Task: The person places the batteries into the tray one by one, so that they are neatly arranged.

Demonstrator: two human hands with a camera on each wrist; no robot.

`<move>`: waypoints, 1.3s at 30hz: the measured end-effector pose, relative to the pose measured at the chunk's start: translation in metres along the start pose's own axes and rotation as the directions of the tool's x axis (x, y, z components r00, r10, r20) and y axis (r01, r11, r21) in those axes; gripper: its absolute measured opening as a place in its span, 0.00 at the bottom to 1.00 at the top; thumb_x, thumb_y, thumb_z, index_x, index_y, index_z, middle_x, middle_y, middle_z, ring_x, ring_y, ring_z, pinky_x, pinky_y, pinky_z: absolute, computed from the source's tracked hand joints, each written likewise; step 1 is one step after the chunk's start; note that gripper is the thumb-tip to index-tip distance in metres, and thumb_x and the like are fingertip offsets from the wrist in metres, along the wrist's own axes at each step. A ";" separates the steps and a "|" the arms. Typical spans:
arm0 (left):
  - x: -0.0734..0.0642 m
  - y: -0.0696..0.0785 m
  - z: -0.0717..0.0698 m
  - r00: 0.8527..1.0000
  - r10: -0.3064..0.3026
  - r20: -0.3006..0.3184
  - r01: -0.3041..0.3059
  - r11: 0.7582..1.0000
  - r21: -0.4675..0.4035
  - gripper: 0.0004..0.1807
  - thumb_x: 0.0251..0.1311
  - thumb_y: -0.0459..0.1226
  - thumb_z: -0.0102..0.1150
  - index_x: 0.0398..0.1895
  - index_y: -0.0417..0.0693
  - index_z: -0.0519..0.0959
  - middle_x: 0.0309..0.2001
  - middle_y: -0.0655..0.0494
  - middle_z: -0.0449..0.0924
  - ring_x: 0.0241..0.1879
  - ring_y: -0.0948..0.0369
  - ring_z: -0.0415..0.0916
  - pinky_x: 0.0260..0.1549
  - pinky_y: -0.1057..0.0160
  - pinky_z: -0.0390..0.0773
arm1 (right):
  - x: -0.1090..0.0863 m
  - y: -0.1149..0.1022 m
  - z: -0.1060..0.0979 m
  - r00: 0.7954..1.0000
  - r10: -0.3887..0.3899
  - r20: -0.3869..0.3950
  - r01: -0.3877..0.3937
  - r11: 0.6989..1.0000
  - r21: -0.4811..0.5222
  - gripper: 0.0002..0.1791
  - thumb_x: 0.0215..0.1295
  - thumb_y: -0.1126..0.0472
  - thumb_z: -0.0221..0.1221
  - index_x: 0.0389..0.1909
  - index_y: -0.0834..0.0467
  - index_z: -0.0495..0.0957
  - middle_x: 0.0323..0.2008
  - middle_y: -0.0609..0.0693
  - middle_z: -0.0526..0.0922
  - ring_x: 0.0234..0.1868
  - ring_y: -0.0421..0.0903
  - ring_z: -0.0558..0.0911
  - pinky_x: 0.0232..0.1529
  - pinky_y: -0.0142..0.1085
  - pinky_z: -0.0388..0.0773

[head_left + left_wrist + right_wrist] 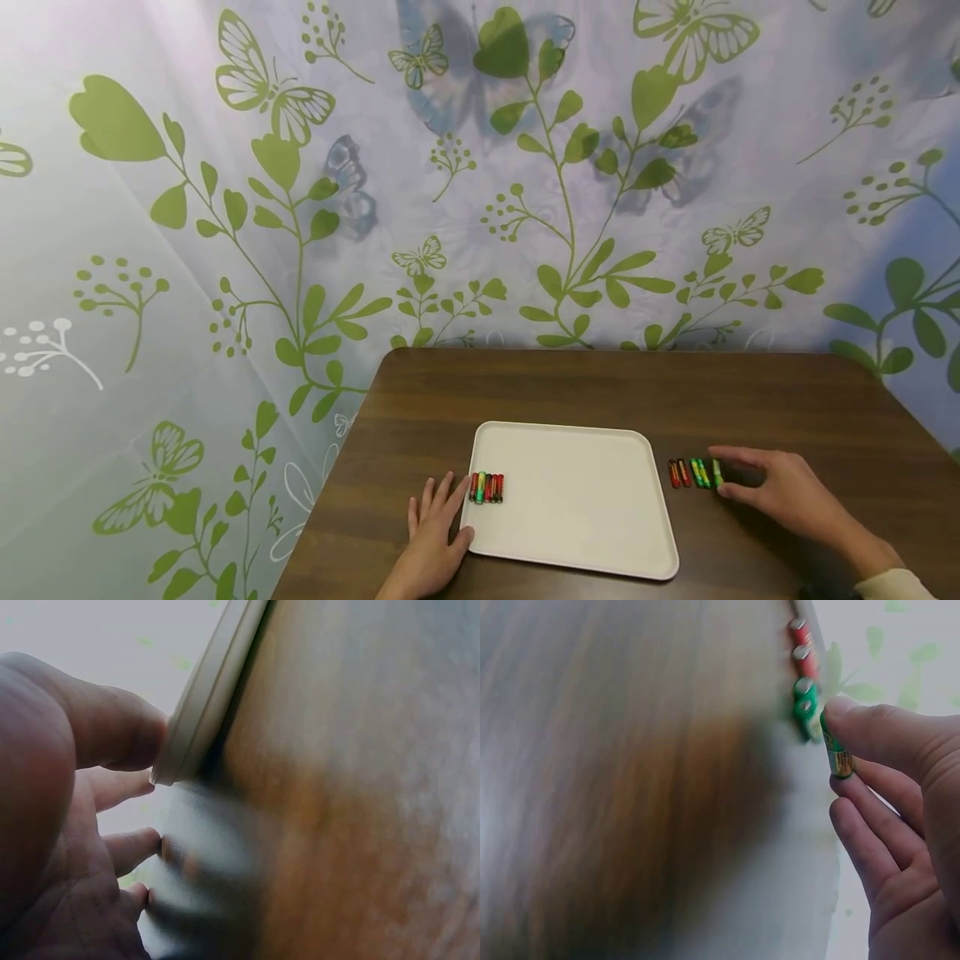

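My right hand point(787, 492) pinches a green battery point(840, 761) between thumb and fingers at the right end of a short row. Left of it in that row, on the table, are two green batteries point(700, 473) and two red-and-black batteries point(678, 473). A white tray point(570, 500) lies in the middle. Near its left rim, several red-and-black batteries point(493, 488) and a green battery point(481, 487) lie side by side. My left hand point(431, 542) rests at the tray's left edge, fingers extended, with the thumb point(124, 727) touching the rim in the left wrist view.
The brown wooden table point(555, 383) has rounded far corners. Behind it and to the left hangs a pale cloth point(480, 183) printed with green leaves and butterflies. The tray's right rim stands between its batteries and the row on the table.
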State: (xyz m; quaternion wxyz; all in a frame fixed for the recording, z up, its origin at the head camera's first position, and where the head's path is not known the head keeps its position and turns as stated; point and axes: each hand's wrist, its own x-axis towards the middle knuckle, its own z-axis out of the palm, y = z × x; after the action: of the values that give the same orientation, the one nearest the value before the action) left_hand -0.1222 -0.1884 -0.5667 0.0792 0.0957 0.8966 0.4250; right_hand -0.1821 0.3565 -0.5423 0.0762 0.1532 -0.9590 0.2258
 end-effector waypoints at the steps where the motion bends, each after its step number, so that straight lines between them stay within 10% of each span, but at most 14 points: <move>1: 0.000 0.000 0.000 1.000 0.000 -0.002 0.000 1.000 0.001 0.41 0.72 0.35 0.63 0.87 0.49 0.63 0.87 0.31 0.48 0.86 0.25 0.28 0.73 0.19 0.20 | 0.001 -0.003 0.000 1.000 -0.006 -0.015 0.006 1.000 0.007 0.30 0.54 0.46 0.83 0.59 0.50 0.91 0.52 0.54 0.94 0.48 0.43 0.92 0.41 0.41 0.88; 9: -0.003 0.002 -0.001 1.000 0.005 -0.010 -0.005 1.000 0.009 0.40 0.72 0.35 0.63 0.87 0.48 0.63 0.87 0.30 0.48 0.86 0.25 0.29 0.73 0.19 0.21 | 0.013 -0.039 0.003 0.997 -0.029 -0.071 0.039 0.989 0.141 0.29 0.57 0.50 0.82 0.60 0.52 0.90 0.54 0.52 0.94 0.49 0.32 0.90 0.42 0.33 0.88; 21: -0.002 0.002 0.000 1.000 0.026 -0.017 -0.026 1.000 -0.001 0.40 0.72 0.35 0.63 0.86 0.48 0.63 0.87 0.30 0.49 0.86 0.24 0.29 0.73 0.19 0.21 | 0.037 -0.101 0.032 0.996 -0.027 0.085 -0.009 0.917 0.398 0.31 0.64 0.52 0.78 0.66 0.57 0.86 0.62 0.55 0.90 0.60 0.60 0.90 0.51 0.43 0.91; 39: -0.002 0.001 -0.001 1.000 0.018 -0.016 -0.018 1.000 0.014 0.40 0.73 0.35 0.63 0.87 0.48 0.63 0.87 0.31 0.49 0.86 0.25 0.29 0.74 0.20 0.21 | 0.068 -0.181 0.074 0.990 -0.109 0.084 0.037 0.798 0.602 0.28 0.63 0.59 0.79 0.64 0.57 0.87 0.62 0.56 0.90 0.63 0.62 0.89 0.63 0.58 0.85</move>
State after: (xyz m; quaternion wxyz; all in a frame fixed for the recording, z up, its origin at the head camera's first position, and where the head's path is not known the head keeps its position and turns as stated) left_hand -0.1208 -0.1887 -0.5652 0.0674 0.1008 0.8993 0.4202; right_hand -0.1927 0.1509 -0.5185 -0.0225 0.2190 -0.8347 0.5048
